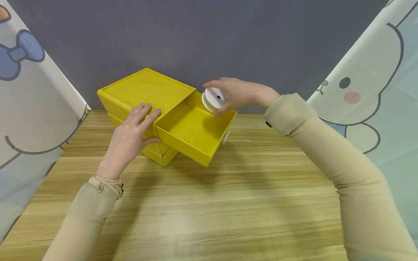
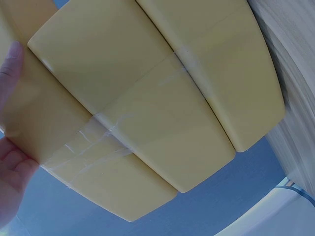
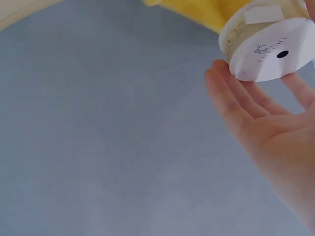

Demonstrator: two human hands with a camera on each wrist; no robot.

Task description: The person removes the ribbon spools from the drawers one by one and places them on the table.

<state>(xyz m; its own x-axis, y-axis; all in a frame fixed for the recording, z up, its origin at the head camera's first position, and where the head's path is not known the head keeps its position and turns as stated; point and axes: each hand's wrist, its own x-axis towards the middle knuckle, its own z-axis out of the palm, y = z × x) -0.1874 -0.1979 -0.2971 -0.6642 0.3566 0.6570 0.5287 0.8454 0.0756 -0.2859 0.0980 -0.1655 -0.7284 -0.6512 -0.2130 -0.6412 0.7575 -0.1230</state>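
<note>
My right hand point(image 1: 236, 94) holds a spool of ribbon point(image 1: 213, 99) between thumb and fingers, above the back right part of a pulled-out yellow drawer point(image 1: 192, 127). White round sides and a small dark centre hole mark the spool; pale ribbon with print point(image 3: 235, 39) shows at its edge in the right wrist view. My left hand point(image 1: 130, 130) rests on the yellow drawer cabinet point(image 1: 147, 87), fingers laid over its top edge and thumb at the front corner near the drawer. In the left wrist view, the cabinet's stacked side panels point(image 2: 147, 98) carry clear tape.
The cabinet stands on a wood-grain table point(image 1: 209, 210) near a dark grey back panel point(image 1: 209, 40). Lower drawers point(image 1: 168, 156) are closed beneath the pulled-out one, which juts over the table. Cartoon-printed cloths hang at the left point(image 1: 42, 112) and right point(image 1: 362, 83).
</note>
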